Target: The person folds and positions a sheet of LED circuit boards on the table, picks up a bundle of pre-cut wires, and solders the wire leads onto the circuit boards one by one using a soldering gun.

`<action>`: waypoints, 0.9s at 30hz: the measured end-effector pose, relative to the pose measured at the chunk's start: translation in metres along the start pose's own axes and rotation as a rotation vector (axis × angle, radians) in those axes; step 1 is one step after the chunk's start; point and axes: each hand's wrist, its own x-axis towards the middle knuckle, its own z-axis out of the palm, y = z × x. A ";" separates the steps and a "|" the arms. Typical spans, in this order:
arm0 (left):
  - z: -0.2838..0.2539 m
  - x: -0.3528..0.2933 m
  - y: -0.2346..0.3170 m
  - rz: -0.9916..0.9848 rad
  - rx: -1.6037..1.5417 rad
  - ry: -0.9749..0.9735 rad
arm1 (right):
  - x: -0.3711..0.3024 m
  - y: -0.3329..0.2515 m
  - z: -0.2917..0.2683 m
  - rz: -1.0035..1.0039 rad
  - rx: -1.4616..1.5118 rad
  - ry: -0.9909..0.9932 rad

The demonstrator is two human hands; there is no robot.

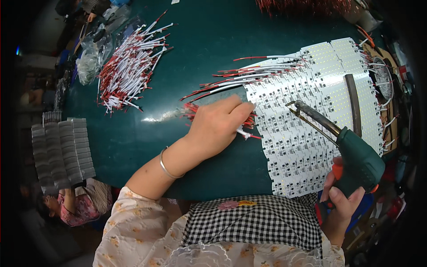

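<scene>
My left hand is closed around a small bunch of red-and-white wires, whose ends poke out on both sides of the fingers. Its fingertips are beside the left edge of a sheet of white circuit boards dotted with small black parts. In my right hand is a green soldering gun, its tip pointing up and left over the boards. Several white wires with red ends lie side by side across the upper left of the sheet.
A big heap of red-and-white wires lies at the left of the green table. A dark bar rests on the boards. Grey stacked parts stand at the left edge, near another person. Red wires are piled at the back.
</scene>
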 end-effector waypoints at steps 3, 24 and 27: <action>0.015 0.018 -0.020 0.020 0.084 0.009 | 0.021 0.000 0.007 0.087 -0.003 -0.016; 0.054 0.017 -0.098 0.044 0.068 0.146 | 0.086 0.053 0.071 0.245 -0.111 -0.258; 0.058 0.015 -0.099 0.037 0.067 0.167 | 0.086 0.057 0.071 0.260 -0.122 -0.260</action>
